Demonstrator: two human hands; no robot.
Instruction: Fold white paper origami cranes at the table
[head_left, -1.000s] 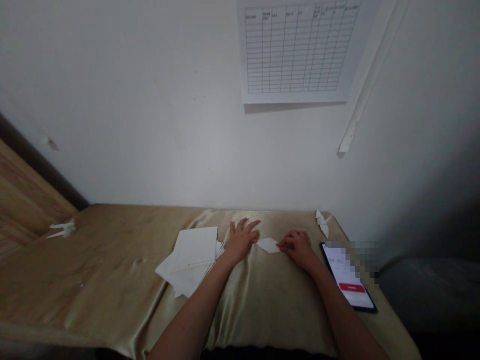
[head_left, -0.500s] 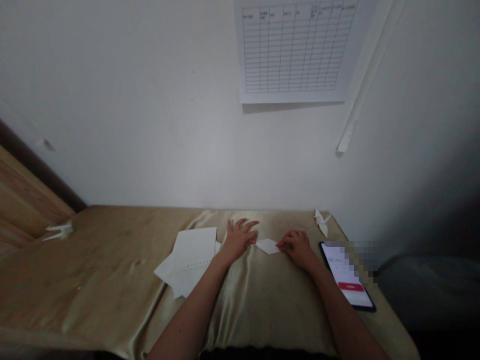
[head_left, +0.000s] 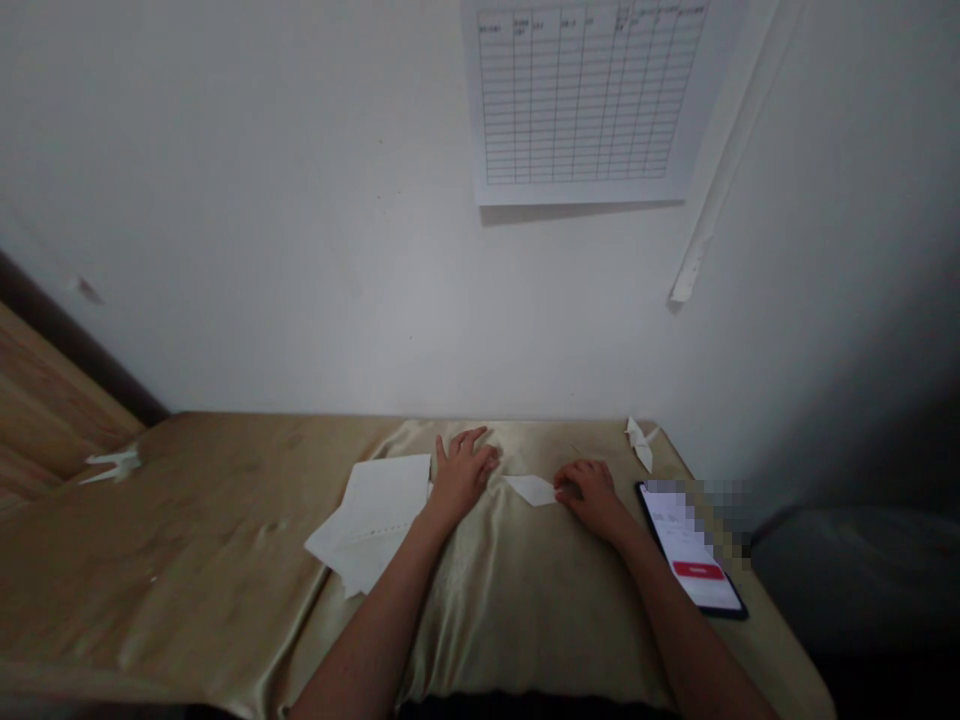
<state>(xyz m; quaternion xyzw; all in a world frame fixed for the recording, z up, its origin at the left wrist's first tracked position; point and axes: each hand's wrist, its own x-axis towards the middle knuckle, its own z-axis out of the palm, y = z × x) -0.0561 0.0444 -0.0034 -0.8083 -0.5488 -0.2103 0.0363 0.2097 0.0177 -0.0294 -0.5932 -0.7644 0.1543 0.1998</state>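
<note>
A small piece of folded white paper, shaped like a long kite, lies on the gold satin cloth. My right hand pinches its right end between thumb and fingers. Off the paper's left tip, apart from it, is my left hand, fingers spread and holding nothing. Beside my left forearm rests a pile of white paper sheets, partly covered by the arm.
A folded paper crane sits at the back right corner. A phone with a lit screen lies right of my right forearm. Another folded white paper piece is at the far left. A printed table sheet hangs on the wall behind.
My left hand has let go of the paper's left tip and moved left, away from it. My right hand stays at the right end.
</note>
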